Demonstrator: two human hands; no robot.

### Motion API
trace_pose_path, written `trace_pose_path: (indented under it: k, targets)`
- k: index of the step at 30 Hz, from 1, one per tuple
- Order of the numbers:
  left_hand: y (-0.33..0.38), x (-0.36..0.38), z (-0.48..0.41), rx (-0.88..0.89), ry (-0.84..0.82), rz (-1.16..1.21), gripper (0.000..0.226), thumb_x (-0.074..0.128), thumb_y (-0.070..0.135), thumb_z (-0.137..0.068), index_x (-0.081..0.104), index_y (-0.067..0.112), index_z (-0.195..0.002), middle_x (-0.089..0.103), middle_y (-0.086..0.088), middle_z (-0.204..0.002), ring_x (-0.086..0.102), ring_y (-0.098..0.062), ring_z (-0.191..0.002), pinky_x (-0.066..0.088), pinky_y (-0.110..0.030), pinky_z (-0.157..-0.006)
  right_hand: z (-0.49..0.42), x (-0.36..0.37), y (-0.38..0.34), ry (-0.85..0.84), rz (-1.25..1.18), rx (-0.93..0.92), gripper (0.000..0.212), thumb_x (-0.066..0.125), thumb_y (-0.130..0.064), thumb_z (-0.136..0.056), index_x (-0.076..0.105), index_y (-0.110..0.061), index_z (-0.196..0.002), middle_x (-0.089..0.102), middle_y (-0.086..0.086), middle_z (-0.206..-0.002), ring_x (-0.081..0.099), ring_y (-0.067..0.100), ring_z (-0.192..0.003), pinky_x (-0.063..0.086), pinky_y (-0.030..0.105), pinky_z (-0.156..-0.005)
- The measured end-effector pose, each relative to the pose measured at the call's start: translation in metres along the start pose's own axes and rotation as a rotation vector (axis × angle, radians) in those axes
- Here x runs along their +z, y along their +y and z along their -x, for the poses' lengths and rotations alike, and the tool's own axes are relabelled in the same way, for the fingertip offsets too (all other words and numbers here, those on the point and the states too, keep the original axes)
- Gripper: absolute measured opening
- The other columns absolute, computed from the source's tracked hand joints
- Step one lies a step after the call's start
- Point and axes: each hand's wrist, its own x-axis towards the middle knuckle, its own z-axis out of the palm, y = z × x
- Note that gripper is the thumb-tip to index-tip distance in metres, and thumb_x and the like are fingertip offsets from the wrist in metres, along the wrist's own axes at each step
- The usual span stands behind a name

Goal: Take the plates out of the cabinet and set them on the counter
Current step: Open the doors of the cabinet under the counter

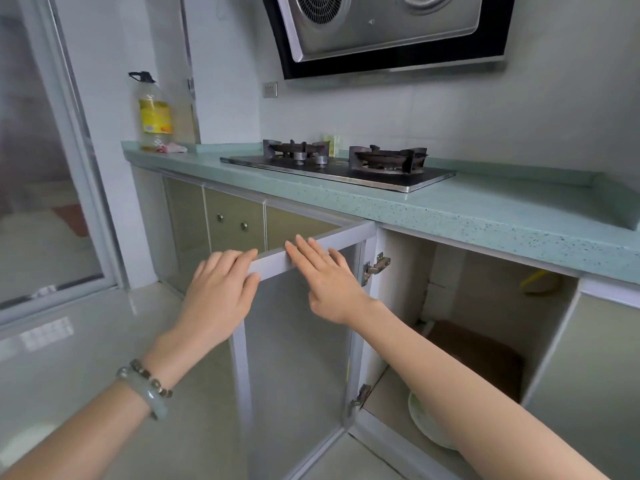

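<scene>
The cabinet door [298, 341] under the teal counter [485, 209] stands swung wide open. My left hand [221, 289] rests on the door's top edge, fingers curled over it. Just to the right, my right hand [329, 282] lies flat against the same top edge with its fingers spread, holding nothing. Inside the open cabinet, a white plate [426, 424] sits on the floor near the front, partly hidden behind my right forearm. A dark board [485, 355] lies further back in the cabinet.
A two-burner gas stove [346, 168] sits on the counter, under a range hood [388, 29]. An oil bottle [154, 112] and a pink cloth [173, 147] stand at the counter's far left end. A yellow object [540, 282] shows at the cabinet's back. A glass sliding door [45, 168] is at left.
</scene>
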Motion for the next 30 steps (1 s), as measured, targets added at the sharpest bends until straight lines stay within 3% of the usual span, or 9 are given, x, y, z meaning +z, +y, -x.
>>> trace_pose_path:
  k: [3, 6, 11, 15, 22, 25, 27, 28, 30]
  targets:
    - [0.017, 0.014, 0.011, 0.038, 0.162, -0.209, 0.052, 0.040, 0.031, -0.091, 0.051, 0.001, -0.132, 0.054, -0.017, -0.134, 0.045, -0.035, -0.128, 0.023, -0.049, -0.112, 0.011, 0.002, 0.008, 0.022, 0.052, -0.033, 0.089, 0.048, -0.007, -0.080, -0.002, -0.024, -0.152, -0.003, 0.005, -0.161, -0.002, 0.023, -0.148, 0.001, 0.045, -0.117]
    - [0.052, 0.047, 0.022, 0.184, 0.175, -0.101, 0.061, 0.040, 0.035, -0.092, 0.037, 0.002, -0.142, 0.038, -0.015, -0.150, 0.027, -0.032, -0.141, 0.012, -0.051, -0.118, 0.044, 0.007, 0.035, 0.024, 0.149, -0.030, 0.084, 0.050, -0.014, -0.082, 0.005, -0.023, -0.152, 0.003, 0.008, -0.161, 0.003, 0.026, -0.148, 0.000, 0.044, -0.118]
    - [0.152, 0.134, 0.041, 0.311, -0.087, 0.306, 0.070, 0.024, 0.050, -0.098, 0.020, 0.003, -0.149, 0.023, -0.011, -0.156, 0.020, -0.022, -0.145, 0.012, -0.049, -0.117, 0.137, 0.002, 0.116, -0.197, 0.569, 0.132, 0.065, 0.038, -0.020, -0.094, 0.009, -0.011, -0.152, 0.008, 0.015, -0.160, 0.004, 0.030, -0.148, -0.009, 0.045, -0.116]
    - [0.243, 0.197, 0.037, 0.222, -0.319, 0.614, 0.082, 0.017, 0.065, -0.092, -0.007, 0.012, -0.150, -0.003, 0.000, -0.158, 0.003, -0.016, -0.148, -0.009, -0.034, -0.119, 0.204, -0.022, 0.174, -0.414, 0.778, 0.328, 0.059, 0.032, -0.022, -0.096, 0.014, -0.007, -0.150, 0.018, 0.019, -0.157, 0.008, 0.031, -0.147, -0.013, 0.047, -0.115]
    - [0.373, 0.252, 0.011, 0.282, -0.529, 0.746, 0.085, 0.047, 0.058, -0.090, 0.017, 0.005, -0.150, 0.025, -0.006, -0.157, 0.016, -0.016, -0.147, -0.005, -0.037, -0.118, 0.232, -0.043, 0.208, -0.737, 1.089, 0.407, 0.043, 0.039, -0.026, -0.097, 0.047, -0.010, -0.136, 0.050, 0.010, -0.140, 0.034, 0.030, -0.138, -0.005, 0.050, -0.118]
    - [0.403, 0.253, 0.004, 0.252, -0.671, 0.919, 0.063, 0.053, 0.047, -0.092, 0.033, 0.013, -0.142, 0.048, -0.004, -0.141, 0.042, -0.018, -0.132, 0.019, -0.038, -0.116, 0.232, -0.041, 0.203, -0.832, 1.141, 0.422, 0.041, 0.047, -0.034, -0.096, 0.051, -0.021, -0.134, 0.046, 0.004, -0.144, 0.033, 0.026, -0.138, -0.002, 0.052, -0.118]
    - [0.407, 0.248, 0.007, 0.130, -0.792, 1.138, 0.047, 0.054, 0.041, -0.091, 0.041, 0.022, -0.132, 0.060, 0.000, -0.121, 0.059, -0.007, -0.096, 0.047, -0.026, -0.084, 0.234, -0.044, 0.197, -0.826, 1.140, 0.419, 0.042, 0.047, -0.036, -0.096, 0.050, -0.021, -0.135, 0.043, 0.003, -0.146, 0.032, 0.026, -0.139, -0.001, 0.051, -0.118]
    - [0.406, 0.247, 0.009, 0.078, -0.802, 1.209, 0.037, 0.054, 0.038, -0.091, 0.046, 0.024, -0.124, 0.063, 0.004, -0.110, 0.058, -0.001, -0.084, 0.045, -0.020, -0.068, 0.235, -0.045, 0.191, -0.812, 1.142, 0.415, 0.043, 0.046, -0.037, -0.096, 0.049, -0.020, -0.136, 0.043, 0.003, -0.146, 0.032, 0.025, -0.139, 0.000, 0.050, -0.118]
    - [0.402, 0.244, 0.013, 0.075, -0.746, 1.219, 0.019, 0.053, 0.028, -0.092, 0.054, 0.020, -0.110, 0.063, 0.007, -0.092, 0.058, -0.006, -0.078, 0.040, -0.021, -0.061, 0.240, -0.048, 0.178, -0.797, 1.144, 0.411, 0.043, 0.043, -0.036, -0.097, 0.047, -0.019, -0.137, 0.043, 0.004, -0.146, 0.033, 0.025, -0.138, 0.003, 0.049, -0.119]
